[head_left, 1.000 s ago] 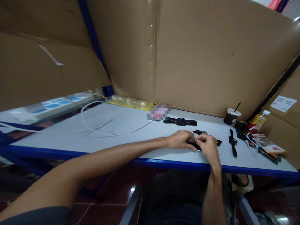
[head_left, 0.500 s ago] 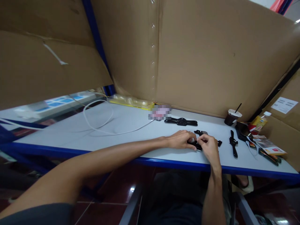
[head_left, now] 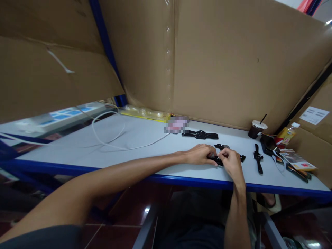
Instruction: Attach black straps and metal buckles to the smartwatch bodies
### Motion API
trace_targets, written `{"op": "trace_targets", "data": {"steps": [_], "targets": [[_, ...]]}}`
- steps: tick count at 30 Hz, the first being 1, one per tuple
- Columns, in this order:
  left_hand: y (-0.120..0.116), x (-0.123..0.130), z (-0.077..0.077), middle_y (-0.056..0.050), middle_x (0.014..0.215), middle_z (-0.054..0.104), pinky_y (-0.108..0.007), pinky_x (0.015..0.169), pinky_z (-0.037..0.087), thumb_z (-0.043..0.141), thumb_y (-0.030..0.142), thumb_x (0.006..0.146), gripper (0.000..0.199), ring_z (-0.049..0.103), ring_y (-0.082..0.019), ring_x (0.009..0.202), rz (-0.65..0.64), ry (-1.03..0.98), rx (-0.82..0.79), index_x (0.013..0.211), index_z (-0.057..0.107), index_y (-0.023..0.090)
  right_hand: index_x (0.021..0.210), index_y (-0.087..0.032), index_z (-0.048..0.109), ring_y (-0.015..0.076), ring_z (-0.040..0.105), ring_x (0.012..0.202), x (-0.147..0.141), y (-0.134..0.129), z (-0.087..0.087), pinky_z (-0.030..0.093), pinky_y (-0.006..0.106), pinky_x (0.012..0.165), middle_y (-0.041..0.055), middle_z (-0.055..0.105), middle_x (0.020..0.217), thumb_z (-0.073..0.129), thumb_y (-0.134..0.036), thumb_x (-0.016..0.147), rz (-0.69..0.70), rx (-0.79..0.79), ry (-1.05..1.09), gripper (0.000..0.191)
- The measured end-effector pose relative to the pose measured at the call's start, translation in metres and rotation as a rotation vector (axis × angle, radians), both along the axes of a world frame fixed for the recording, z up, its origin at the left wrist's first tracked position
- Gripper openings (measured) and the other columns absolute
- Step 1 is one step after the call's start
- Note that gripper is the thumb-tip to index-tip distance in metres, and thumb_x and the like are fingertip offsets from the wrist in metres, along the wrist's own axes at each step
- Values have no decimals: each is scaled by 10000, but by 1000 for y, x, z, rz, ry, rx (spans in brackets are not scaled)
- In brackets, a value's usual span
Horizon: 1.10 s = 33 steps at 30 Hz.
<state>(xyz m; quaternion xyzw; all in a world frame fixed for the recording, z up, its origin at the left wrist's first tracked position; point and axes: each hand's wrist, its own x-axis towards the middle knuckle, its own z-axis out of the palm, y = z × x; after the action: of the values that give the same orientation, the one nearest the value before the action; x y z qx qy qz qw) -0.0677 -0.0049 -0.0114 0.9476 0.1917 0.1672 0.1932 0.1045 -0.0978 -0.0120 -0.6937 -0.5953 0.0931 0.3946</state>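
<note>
My left hand (head_left: 200, 154) is closed around one handle of a black spokeshave (head_left: 215, 159) near the table's front edge. My right hand (head_left: 231, 163) bends over its middle, thumb and fingertips pinched together; whatever sits between them is too small to make out. The far handle end shows to the right of that hand. Just behind the hands lies a small black and grey part (head_left: 220, 146), partly covered. A second black spokeshave (head_left: 199, 135) lies flat farther back, and a third spokeshave (head_left: 257, 158) lies to the right, pointing toward the front edge.
A phone-like blurred object (head_left: 176, 124) with a white cable (head_left: 135, 148) lies at the back. Along the right stand a drink cup (head_left: 256, 129) with a straw, a bottle (head_left: 292, 131), a black box (head_left: 269, 144) and packets (head_left: 298, 160). Cardboard walls (head_left: 220, 62) enclose the table.
Both hands stay at the same spot on the spokeshave, with hardly any visible movement. The view has shifted very slightly.
</note>
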Motion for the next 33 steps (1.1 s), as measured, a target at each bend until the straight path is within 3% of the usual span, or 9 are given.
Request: {"op": "trace_targets", "data": {"steps": [10,16,22,33], "targets": [[0,-1,1,5,814,614,-263,617,294,729,547,876,384,498,-134,682,-7,-3,1,892,626,177,728,-248,670,223,669,722,-6,-4,0,420,307,689,19,714,708,591,-296,861,-38,22,-75,162],[0,0,1,4,815,615,-263,613,307,721,558,880,387,500,-129,684,-15,-14,-2,927,663,178,768,-240,624,227,627,731,-10,-8,1,340,311,653,34,680,714,571,-255,919,-103,-13,-267,161],[0,0,2,13,795,600,-259,601,301,730,532,879,360,499,-125,667,-25,-18,-5,951,681,182,792,-233,615,251,623,813,-20,-10,0,336,333,685,79,680,778,538,-179,929,-174,17,-444,166],[0,0,1,-3,823,629,-264,615,301,726,552,881,388,512,-136,679,-16,-4,-1,953,664,175,666,-235,668,222,587,742,-4,-16,-5,371,322,695,65,710,763,504,-363,965,-124,158,-250,364]]}}
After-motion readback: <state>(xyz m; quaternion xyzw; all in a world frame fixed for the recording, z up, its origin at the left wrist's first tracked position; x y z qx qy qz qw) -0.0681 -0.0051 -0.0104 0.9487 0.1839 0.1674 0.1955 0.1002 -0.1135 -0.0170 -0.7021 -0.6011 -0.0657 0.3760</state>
